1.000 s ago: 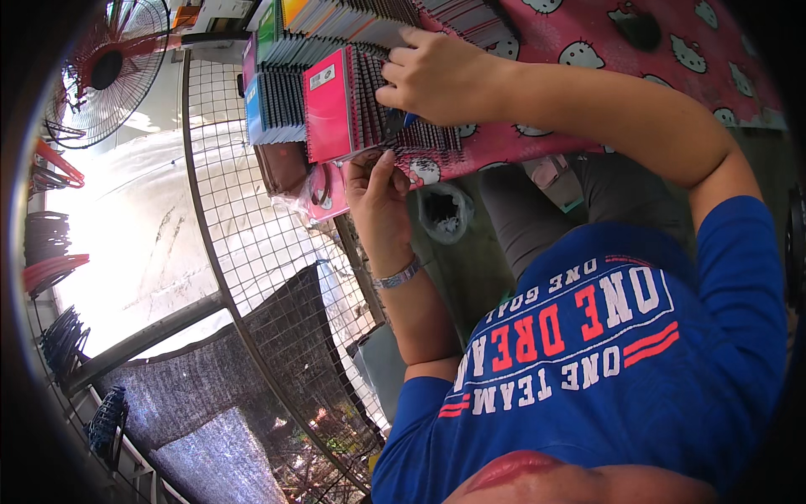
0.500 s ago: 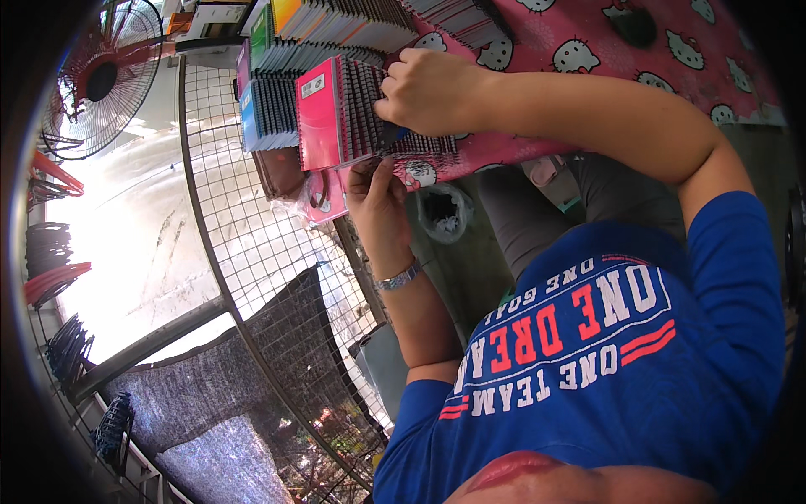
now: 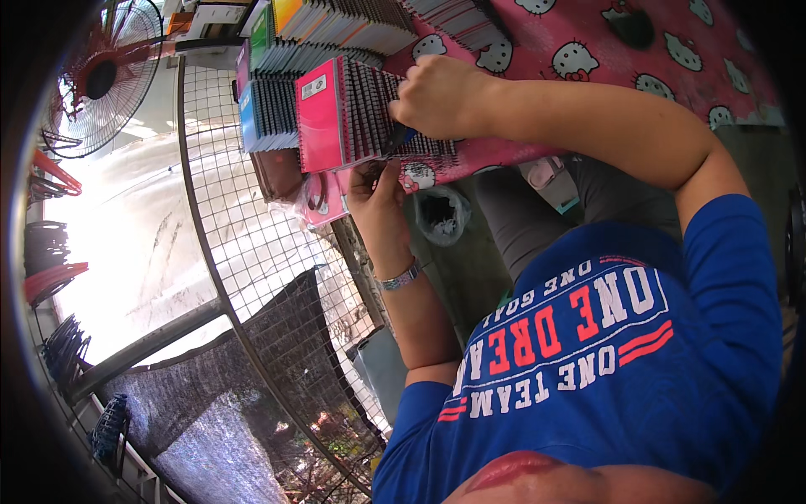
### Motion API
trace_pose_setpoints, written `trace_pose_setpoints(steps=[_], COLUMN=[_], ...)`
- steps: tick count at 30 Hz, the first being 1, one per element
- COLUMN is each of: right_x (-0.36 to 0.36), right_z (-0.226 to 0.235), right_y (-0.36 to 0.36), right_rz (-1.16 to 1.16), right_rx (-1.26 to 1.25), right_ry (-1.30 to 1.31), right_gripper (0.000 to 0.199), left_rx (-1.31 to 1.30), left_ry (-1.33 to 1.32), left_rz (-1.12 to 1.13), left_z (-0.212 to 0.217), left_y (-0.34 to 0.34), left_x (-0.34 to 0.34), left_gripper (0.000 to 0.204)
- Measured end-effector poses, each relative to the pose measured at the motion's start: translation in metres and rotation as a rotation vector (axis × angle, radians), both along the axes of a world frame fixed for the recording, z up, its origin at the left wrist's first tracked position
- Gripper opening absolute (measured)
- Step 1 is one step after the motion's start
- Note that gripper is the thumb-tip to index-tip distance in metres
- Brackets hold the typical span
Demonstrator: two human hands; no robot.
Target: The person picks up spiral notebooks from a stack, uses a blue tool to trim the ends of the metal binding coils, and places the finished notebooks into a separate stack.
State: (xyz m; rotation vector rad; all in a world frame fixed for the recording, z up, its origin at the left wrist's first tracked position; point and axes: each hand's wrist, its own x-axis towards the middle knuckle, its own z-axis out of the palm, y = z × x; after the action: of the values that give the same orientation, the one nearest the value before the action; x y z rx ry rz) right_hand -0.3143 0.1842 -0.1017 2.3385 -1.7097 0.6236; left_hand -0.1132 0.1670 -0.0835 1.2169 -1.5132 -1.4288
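Observation:
A row of spiral-bound notebooks leans together on the table, the front one with a bright pink cover (image 3: 321, 118) and a white label. Their black wire coils (image 3: 363, 109) face my right hand. My right hand (image 3: 437, 97) is closed beside the coils, its fingers curled round a dark tool with a bit of blue (image 3: 398, 137), whose kind I cannot make out. Below the lower corner of the notebooks, my left hand (image 3: 378, 197) has its thumb and fingers drawn together at the coil ends. What it pinches there is hidden in shadow.
More notebook stacks, blue (image 3: 269, 113) and yellow-edged (image 3: 344, 25), stand behind and left. A pink patterned cloth (image 3: 621, 50) covers the table. A clear plastic bag (image 3: 442, 216) hangs at its near edge. A wire mesh (image 3: 252, 210) and a fan (image 3: 102, 80) are at left.
My right hand has shifted slightly right and down, away from the coils, with the dark tool in it. My left hand stays almost in place at the lower coil ends.

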Motion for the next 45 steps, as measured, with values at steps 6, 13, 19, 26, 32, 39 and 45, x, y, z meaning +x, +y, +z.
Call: trace_pose_setpoints(steps=[6, 13, 19, 26, 32, 39, 45], right_x=[-0.013, 0.002, -0.008, 0.005, -0.007, 0.003, -0.011], right_z=[-0.031, -0.009, -0.038, -0.018, -0.041, -0.027, -0.052], right_y=[-0.003, -0.003, -0.003, -0.004, -0.002, -0.004, -0.003], right_rz=[-0.05, 0.009, -0.027, 0.009, -0.019, 0.004, -0.004], right_rx=[-0.222, 0.102, -0.195, 0.105, -0.052, 0.146, -0.166], right_ry=[-0.062, 0.022, -0.087, 0.0, -0.105, -0.017, -0.043], right_gripper=[0.015, 0.015, 0.012, 0.014, 0.013, 0.013, 0.013], left_rx=[0.129, 0.17, 0.086, 0.119, 0.234, 0.117, 0.214], left_ry=[0.298, 0.179, 0.165, 0.184, 0.306, 0.253, 0.373], left_rz=[0.07, 0.021, 0.047, 0.065, 0.077, -0.031, 0.057], left_z=[-0.007, -0.014, -0.018, -0.023, -0.027, -0.048, -0.044], left_y=[-0.003, 0.001, 0.0, -0.002, -0.007, -0.009, -0.006], left_x=[0.012, 0.003, 0.0, 0.005, 0.012, 0.014, 0.015], left_gripper=[0.003, 0.004, 0.004, 0.002, 0.005, 0.008, 0.006])
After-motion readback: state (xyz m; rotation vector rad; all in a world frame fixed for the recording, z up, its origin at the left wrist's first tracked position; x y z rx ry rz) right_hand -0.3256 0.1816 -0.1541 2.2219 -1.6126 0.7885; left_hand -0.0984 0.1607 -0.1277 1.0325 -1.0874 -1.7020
